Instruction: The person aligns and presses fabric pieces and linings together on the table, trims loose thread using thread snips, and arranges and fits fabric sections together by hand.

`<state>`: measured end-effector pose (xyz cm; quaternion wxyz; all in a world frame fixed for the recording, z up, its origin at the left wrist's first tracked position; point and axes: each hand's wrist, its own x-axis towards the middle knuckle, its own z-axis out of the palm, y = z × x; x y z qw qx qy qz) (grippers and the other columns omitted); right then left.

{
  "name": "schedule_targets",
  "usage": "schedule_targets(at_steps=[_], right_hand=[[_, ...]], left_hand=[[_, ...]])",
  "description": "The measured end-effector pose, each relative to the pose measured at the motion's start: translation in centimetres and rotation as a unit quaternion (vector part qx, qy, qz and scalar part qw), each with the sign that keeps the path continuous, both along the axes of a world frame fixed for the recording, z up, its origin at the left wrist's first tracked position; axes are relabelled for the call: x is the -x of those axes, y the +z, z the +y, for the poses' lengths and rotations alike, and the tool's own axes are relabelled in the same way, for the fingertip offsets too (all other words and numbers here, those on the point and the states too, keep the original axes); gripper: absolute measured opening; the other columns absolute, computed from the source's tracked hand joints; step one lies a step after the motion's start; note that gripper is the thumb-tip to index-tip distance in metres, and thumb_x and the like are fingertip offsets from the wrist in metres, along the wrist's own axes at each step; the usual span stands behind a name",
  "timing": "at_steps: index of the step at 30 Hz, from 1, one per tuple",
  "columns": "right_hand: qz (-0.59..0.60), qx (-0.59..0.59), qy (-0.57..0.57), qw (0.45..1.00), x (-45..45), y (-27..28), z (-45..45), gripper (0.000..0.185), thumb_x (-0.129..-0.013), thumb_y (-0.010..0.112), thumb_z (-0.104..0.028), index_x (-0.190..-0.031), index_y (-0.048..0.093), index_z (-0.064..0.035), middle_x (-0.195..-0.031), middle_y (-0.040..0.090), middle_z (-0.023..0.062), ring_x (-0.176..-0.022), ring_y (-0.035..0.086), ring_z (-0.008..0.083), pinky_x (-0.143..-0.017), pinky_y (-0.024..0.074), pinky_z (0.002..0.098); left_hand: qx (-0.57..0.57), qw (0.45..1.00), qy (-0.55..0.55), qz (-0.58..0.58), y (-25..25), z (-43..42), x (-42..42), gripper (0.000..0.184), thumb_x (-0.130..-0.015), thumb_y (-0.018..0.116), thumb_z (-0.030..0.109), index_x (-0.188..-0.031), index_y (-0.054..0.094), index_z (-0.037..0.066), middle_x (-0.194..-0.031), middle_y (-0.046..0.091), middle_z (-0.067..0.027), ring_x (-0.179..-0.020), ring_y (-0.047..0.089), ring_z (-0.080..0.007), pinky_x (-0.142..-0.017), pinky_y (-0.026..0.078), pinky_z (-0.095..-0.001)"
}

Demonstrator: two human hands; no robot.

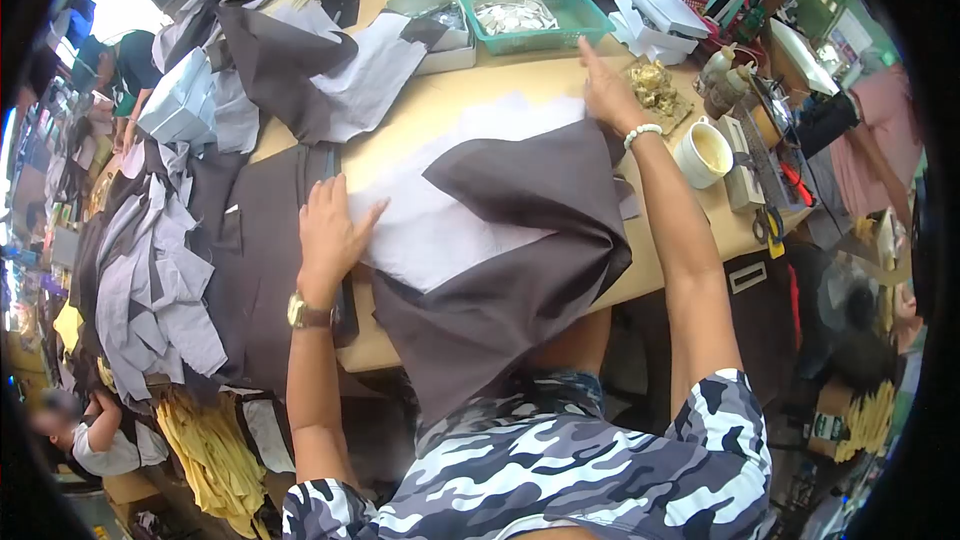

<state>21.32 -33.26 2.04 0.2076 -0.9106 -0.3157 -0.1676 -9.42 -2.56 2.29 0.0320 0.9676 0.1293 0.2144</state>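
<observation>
From the head view, my only feed, I see a brown cloth (530,180) lying on the desk (470,85) in front of the person, folded partly back over a pale layer (430,215) and drooping past the near edge towards the lap. That droop worries me most: its weight could drag everything askew if neither hand bears down. The left hand (333,230) has its fingers spread and lies at the pale layer's left edge, thumb over it; a light touch there might let the layer creep or wrinkle. The right hand (608,98) is at the far right corner, index finger stretched out (whether it pinches any fabric, I can't tell). A wide sweep of that forearm could knock the mug (703,155) just beside it, and whatever yellowish stuff it holds might stain the cloth.
</observation>
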Motion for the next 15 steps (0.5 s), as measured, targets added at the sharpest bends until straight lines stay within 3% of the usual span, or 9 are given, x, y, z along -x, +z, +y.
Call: schedule_targets(at_steps=[1,2,5,6,9,10,13,15], right_hand=[[0.014,0.035,0.024,0.999,-0.5,-0.1,-0.2,0.071,-0.078,0.043,-0.001,-0.145,0.020,-0.0075,-0.122,0.055,0.0220,-0.109,0.055,0.0377,-0.093,0.0425,0.0425],[0.030,0.070,0.048,0.996,-0.6,0.0,-0.2,0.073,-0.077,0.042,0.000,-0.146,0.019,-0.0090,-0.121,0.056,0.0214,-0.109,0.055,0.0377,-0.093,0.0425,0.0424],[0.119,0.046,0.098,0.987,-1.0,-0.2,1.1,0.075,-0.079,0.047,-0.004,-0.146,0.015,-0.0090,-0.122,0.056,0.0224,-0.111,0.054,0.0379,-0.096,0.0409,0.0412],[0.137,0.044,0.109,0.984,-0.5,0.1,2.0,0.078,-0.077,0.051,-0.013,-0.146,0.015,-0.0080,-0.123,0.055,0.0237,-0.112,0.053,0.0387,-0.097,0.0402,0.0411],[0.192,0.031,0.142,0.971,1.4,0.8,5.5,0.095,-0.073,0.066,-0.040,-0.145,0.015,-0.0051,-0.126,0.051,0.0275,-0.116,0.050,0.0411,-0.100,0.0382,0.0407],[0.174,0.035,0.159,0.971,1.9,0.3,6.4,0.097,-0.072,0.068,-0.043,-0.145,0.017,-0.0052,-0.127,0.049,0.0275,-0.116,0.049,0.0413,-0.101,0.0374,0.0404],[0.103,0.043,0.195,0.974,2.9,-2.0,8.3,0.098,-0.071,0.071,-0.048,-0.144,0.022,-0.0050,-0.129,0.047,0.0272,-0.117,0.048,0.0414,-0.102,0.0362,0.0391],[0.042,0.047,0.196,0.979,4.2,-2.4,8.3,0.093,-0.071,0.072,-0.044,-0.141,0.026,-0.0040,-0.129,0.047,0.0269,-0.117,0.048,0.0404,-0.101,0.0368,0.0383]], left_hand=[[-0.036,0.999,0.006,0.006,-1.2,0.7,-0.9,0.061,-0.078,0.067,0.045,-0.115,0.056,-0.002,-0.108,0.059,-0.0177,-0.112,0.051,-0.0317,-0.094,0.038,-0.0471],[-0.012,0.999,-0.010,0.033,-0.9,0.5,-1.6,0.063,-0.073,0.072,0.046,-0.113,0.057,-0.001,-0.102,0.060,-0.0154,-0.111,0.051,-0.0307,-0.097,0.032,-0.0562],[0.085,0.987,0.003,0.140,0.7,-0.3,-2.3,0.057,-0.070,0.074,0.043,-0.106,0.061,0.001,-0.099,0.061,-0.0123,-0.105,0.053,-0.0288,-0.097,0.029,-0.0615],[0.170,0.969,-0.002,0.179,0.1,0.0,-2.9,0.044,-0.071,0.074,0.037,-0.098,0.064,0.003,-0.094,0.061,-0.0091,-0.099,0.054,-0.0272,-0.096,0.026,-0.0650],[0.152,0.973,-0.019,0.174,-0.7,-0.3,-3.1,0.032,-0.074,0.072,0.032,-0.090,0.064,0.005,-0.089,0.060,-0.0078,-0.096,0.055,-0.0272,-0.097,0.025,-0.0646],[0.141,0.982,-0.046,0.113,-0.5,-1.1,-2.5,0.018,-0.079,0.066,0.022,-0.085,0.061,0.005,-0.088,0.060,-0.0112,-0.094,0.056,-0.0306,-0.098,0.026,-0.0637],[0.110,0.989,-0.082,0.057,-1.8,-1.3,-1.9,0.015,-0.082,0.062,0.017,-0.086,0.055,0.005,-0.088,0.059,-0.0110,-0.093,0.055,-0.0303,-0.096,0.029,-0.0622],[0.136,0.985,-0.104,0.018,-1.4,-1.4,-1.5,0.014,-0.085,0.059,0.015,-0.087,0.050,0.004,-0.082,0.060,-0.0135,-0.084,0.057,-0.0328,-0.096,0.032,-0.0539]])
